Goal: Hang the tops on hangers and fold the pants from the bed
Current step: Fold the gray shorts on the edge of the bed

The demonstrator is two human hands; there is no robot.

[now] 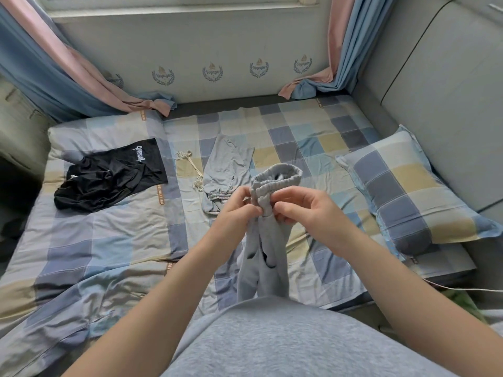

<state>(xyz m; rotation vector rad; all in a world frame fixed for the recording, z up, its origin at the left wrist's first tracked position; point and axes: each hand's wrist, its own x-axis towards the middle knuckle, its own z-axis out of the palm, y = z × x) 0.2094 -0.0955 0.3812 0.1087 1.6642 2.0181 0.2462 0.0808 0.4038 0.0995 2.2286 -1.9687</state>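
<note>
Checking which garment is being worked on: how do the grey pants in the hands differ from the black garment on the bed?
The grey pants hang in the air, gripped at the elastic waistband by the left hand and right hand; the black garment lies on the bed, untouched. The grey pants are bunched narrow; the black garment is spread, partly crumpled, with white lettering. Neither is folded.
</note>
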